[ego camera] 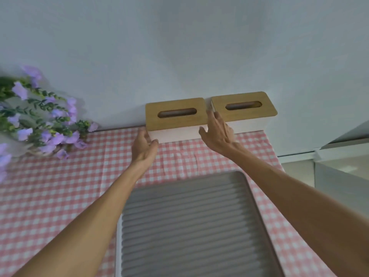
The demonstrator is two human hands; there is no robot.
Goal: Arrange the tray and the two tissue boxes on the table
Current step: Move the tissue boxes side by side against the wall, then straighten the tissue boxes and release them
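Note:
Two white tissue boxes with wooden slotted lids stand side by side against the back wall. My left hand (pixel 144 145) presses the left end of the left tissue box (pixel 175 114). My right hand (pixel 217 129) lies at that box's right end, its fingers reaching into the narrow gap beside the right tissue box (pixel 244 107). Both hands hold the left box between them. A grey ribbed tray (pixel 185 226) with a white rim lies flat on the table in front of me, between my forearms.
A pink-and-white checked cloth (pixel 60 196) covers the table. A bunch of purple flowers (pixel 40 120) stands at the back left. White furniture (pixel 339 162) adjoins the table's right side. The wall runs directly behind the boxes.

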